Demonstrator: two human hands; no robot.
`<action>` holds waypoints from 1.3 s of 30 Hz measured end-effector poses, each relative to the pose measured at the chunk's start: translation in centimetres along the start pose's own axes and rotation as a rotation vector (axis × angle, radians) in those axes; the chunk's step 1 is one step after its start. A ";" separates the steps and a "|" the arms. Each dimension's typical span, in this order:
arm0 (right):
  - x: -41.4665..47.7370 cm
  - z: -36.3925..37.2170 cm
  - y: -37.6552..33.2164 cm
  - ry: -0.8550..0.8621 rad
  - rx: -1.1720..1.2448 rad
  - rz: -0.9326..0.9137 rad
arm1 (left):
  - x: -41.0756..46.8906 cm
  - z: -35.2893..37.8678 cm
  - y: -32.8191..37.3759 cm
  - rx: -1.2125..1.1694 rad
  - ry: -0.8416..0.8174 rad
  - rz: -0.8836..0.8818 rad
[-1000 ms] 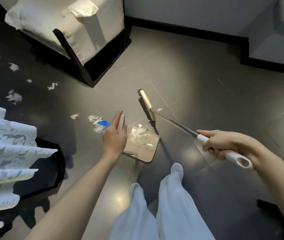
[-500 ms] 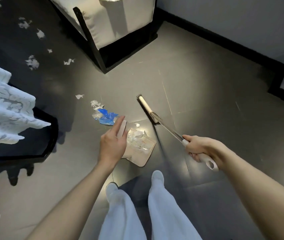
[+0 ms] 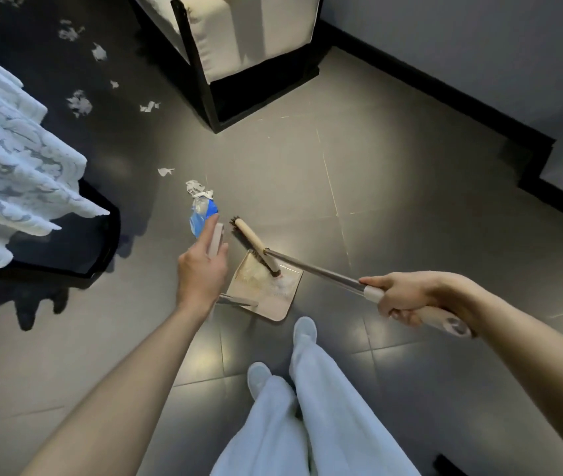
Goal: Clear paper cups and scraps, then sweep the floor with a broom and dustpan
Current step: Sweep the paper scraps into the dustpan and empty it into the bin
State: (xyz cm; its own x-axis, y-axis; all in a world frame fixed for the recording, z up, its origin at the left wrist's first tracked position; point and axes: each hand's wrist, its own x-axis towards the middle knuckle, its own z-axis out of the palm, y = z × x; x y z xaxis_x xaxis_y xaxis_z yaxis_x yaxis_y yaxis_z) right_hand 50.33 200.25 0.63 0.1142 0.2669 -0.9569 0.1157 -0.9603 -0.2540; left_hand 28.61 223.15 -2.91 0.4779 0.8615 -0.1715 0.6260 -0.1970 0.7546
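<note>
The broom head (image 3: 256, 243) now lies across the mouth of the dustpan (image 3: 273, 300) (earlier it rested on the floor (image 3: 376, 166) beyond). The right hand (image 3: 400, 295) grips the broom handle (image 3: 314, 269). The left hand (image 3: 201, 274) clasps the dustpan handle (image 3: 216, 237), beside a blue scrap (image 3: 201, 216).

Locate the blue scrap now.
Head view, left of centre: the blue scrap lies on the floor just beyond the left hand, left of the broom head.

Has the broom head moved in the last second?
Yes. Against the blue wrapper on the floor, the broom head has been drawn back into the dustpan.
</note>
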 end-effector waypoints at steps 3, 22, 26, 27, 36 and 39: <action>-0.7 2.1 0.1 0.030 0.002 -0.023 | -3.1 -2.2 -2.0 -0.027 0.038 -0.013; 2.6 14.1 -2.3 0.014 -0.177 -0.019 | -5.3 -6.3 -6.6 -0.030 0.028 -0.088; 0.6 12.6 -1.1 -0.018 -0.073 0.014 | -5.9 -6.1 -6.7 -0.053 0.015 -0.070; -0.1 11.8 -0.8 -0.016 -0.054 0.013 | -6.1 -6.3 -6.8 -0.057 0.009 -0.064; -2.4 8.5 -0.1 0.175 -0.003 -0.017 | -5.9 -5.7 -6.0 -0.047 -0.036 -0.012; -0.8 7.4 -0.2 0.222 -0.002 -0.001 | -5.4 -4.5 -5.2 -0.013 -0.057 0.016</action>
State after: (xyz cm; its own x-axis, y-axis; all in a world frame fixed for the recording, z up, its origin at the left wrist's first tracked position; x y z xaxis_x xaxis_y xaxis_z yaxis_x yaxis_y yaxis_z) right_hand 42.94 199.67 0.43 0.3282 0.2797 -0.9023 0.1183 -0.9598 -0.2545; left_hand 19.95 221.64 -3.07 0.5222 0.8302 -0.1951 0.6100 -0.2038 0.7657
